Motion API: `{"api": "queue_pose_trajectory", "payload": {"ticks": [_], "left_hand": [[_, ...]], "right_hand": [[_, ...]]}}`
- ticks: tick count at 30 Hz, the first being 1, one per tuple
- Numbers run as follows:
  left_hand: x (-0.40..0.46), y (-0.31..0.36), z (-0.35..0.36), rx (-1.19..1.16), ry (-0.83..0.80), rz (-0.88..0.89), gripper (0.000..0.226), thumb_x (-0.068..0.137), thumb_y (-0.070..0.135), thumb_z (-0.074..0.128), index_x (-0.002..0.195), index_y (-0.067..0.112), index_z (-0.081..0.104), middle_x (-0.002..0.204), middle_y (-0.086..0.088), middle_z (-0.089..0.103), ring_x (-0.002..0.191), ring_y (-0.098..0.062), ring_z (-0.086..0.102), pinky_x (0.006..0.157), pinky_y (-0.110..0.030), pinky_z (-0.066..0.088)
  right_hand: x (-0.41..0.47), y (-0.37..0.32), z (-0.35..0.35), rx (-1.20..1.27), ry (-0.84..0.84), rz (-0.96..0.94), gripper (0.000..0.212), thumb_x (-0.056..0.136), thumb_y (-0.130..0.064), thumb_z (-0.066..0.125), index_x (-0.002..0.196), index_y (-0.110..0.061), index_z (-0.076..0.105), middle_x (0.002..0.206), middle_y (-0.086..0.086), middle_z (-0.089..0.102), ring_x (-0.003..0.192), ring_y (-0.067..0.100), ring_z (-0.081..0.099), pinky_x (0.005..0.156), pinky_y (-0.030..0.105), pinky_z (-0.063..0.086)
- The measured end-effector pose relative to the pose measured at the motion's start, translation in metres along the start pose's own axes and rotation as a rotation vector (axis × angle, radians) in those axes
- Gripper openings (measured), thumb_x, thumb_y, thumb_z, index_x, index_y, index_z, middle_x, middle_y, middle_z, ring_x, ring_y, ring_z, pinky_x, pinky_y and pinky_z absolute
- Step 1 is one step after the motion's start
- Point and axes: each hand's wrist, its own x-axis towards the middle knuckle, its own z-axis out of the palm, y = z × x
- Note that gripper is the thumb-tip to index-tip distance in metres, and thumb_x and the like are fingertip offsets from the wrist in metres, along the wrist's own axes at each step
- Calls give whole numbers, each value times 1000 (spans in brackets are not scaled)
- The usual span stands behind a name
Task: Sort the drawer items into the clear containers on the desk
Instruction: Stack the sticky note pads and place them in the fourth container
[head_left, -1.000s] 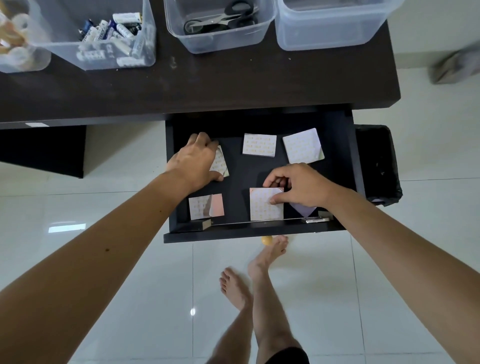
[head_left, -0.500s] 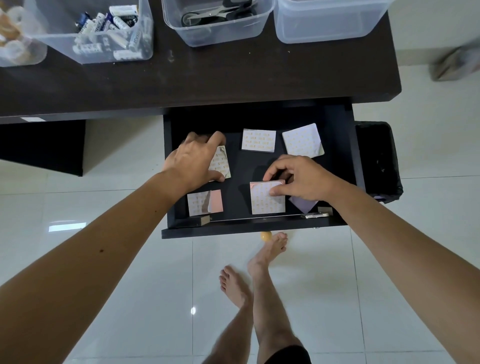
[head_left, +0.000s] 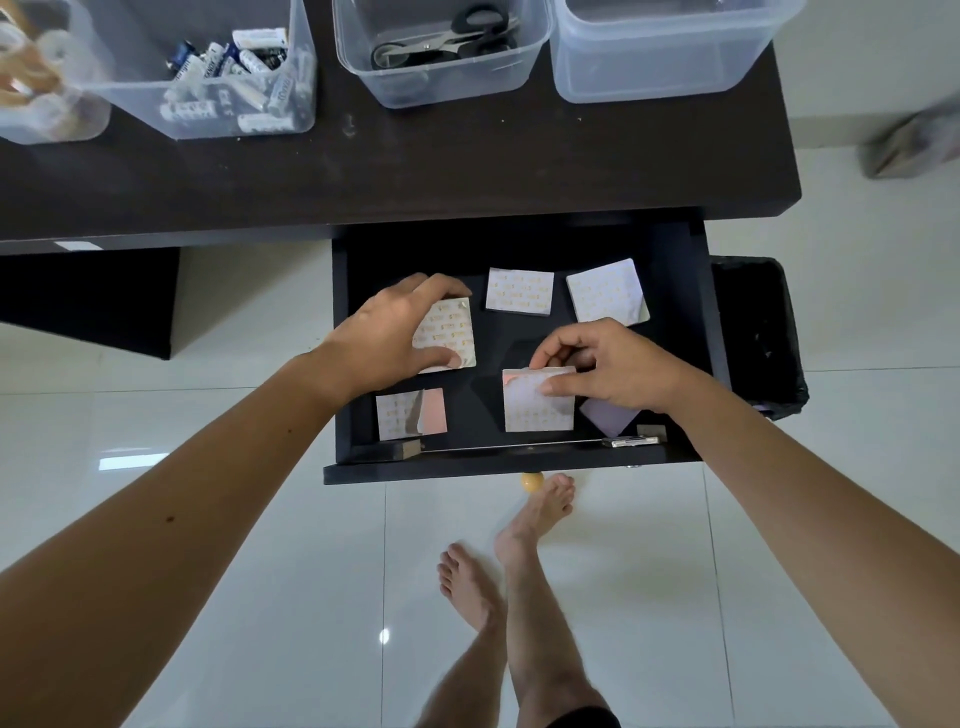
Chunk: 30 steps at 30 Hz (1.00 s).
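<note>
So there's a dark desk (head_left: 467, 171) with its drawer (head_left: 675, 332) pulled all the way out over white floor tiles, and a black-lined bin (head_left: 758, 332) sits just beside the drawer's right wall. Along the back of the desk are the clear containers: an empty one (head_left: 660, 78) on the right, one in the middle (head_left: 441, 83) with black-handled scissors (head_left: 447, 44) in it, one (head_left: 218, 111) piled with batteries (head_left: 228, 78), and at far left one holding what look like tape rolls, though it's too blurry to be sure.

Both of the person's arms reach down into the drawer, bare feet on the tiles under it. The left hand (head_left: 384, 338) is spread fairly wide over a sticky-note pad (head_left: 449, 332) at the back left, thumb on its near edge and fingertips on its far edge. The right hand (head_left: 608, 364) is pinching the top edge of another pad (head_left: 535, 410) near the front, thumb pressed on its face and fingers curled behind.

Three more pads lie loose on the drawer floor: two at the back (head_left: 519, 292) (head_left: 605, 292), and one front left (head_left: 410, 413) with its cover peeled to show pink. A lilac corner (head_left: 608, 418) pokes out under the right wrist.
</note>
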Motion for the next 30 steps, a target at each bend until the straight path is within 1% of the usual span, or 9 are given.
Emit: {"api": "queue_pose_trajectory", "payload": {"ticks": [5, 8, 12, 16, 19, 22, 24, 27, 30], "left_hand": [[1, 2, -3, -233, 66, -29, 78, 76, 29, 94, 144, 37, 56, 132, 8, 60, 125, -12, 54, 105, -34, 50], [-3, 4, 2, -392, 90, -38, 78, 69, 29, 98, 138, 44, 65, 120, 12, 65, 116, -10, 59, 101, -37, 55], [-8, 7, 13, -586, 23, -22, 76, 70, 20, 97, 137, 41, 67, 122, 17, 69, 117, -5, 64, 100, -36, 58], [-11, 11, 24, -810, -42, -10, 74, 75, 5, 92, 140, 28, 66, 125, 8, 74, 122, -8, 67, 95, -35, 62], [-13, 11, 29, -955, -16, 2, 74, 77, -2, 88, 141, 24, 62, 128, -2, 71, 123, -14, 68, 90, -29, 62], [-14, 14, 35, -1085, 2, 14, 72, 84, 7, 83, 147, 23, 55, 135, -9, 66, 127, -25, 65, 95, -39, 62], [-14, 19, 38, -1173, -10, -4, 73, 86, 12, 80, 151, 26, 50, 133, -14, 67, 122, -32, 69, 88, -48, 64], [-12, 24, 42, -1240, -19, -36, 75, 86, -1, 79, 149, 27, 49, 129, -14, 66, 114, -34, 73, 69, -50, 67], [-8, 23, 50, -1199, -13, -32, 69, 87, -6, 78, 143, 23, 50, 129, -10, 64, 116, -29, 72, 67, -47, 66]], "right_hand": [[-1, -11, -8, 224, 108, -72, 23, 90, -7, 82, 110, -17, 78, 111, 13, 76, 102, 15, 77, 88, 25, 62], [3, -18, -9, 280, 152, -111, 22, 91, -6, 80, 111, -17, 78, 113, 10, 78, 105, 16, 77, 87, 26, 62], [14, -26, -3, 276, 190, -141, 21, 93, -10, 79, 112, -18, 79, 115, 2, 80, 110, 16, 76, 92, 31, 62], [23, -28, 0, 204, 235, -154, 22, 93, -13, 81, 115, -17, 80, 115, 0, 80, 110, 16, 76, 97, 38, 62], [23, -32, 3, 137, 300, -168, 21, 93, -16, 82, 113, -22, 80, 112, -2, 79, 102, 12, 76, 89, 29, 62], [23, -34, 7, 70, 377, -204, 20, 92, -21, 83, 111, -26, 80, 110, -6, 74, 92, 6, 71, 81, 22, 58], [24, -36, 11, 31, 435, -238, 21, 90, -23, 85, 110, -28, 80, 104, -9, 67, 83, 1, 64, 80, 21, 57], [26, -39, 15, -4, 455, -252, 21, 87, -26, 87, 107, -31, 81, 100, -7, 64, 84, 5, 64, 82, 30, 60], [27, -37, 12, -36, 381, -226, 24, 84, -28, 89, 108, -30, 83, 101, -6, 65, 88, 12, 66, 85, 37, 61]]}}
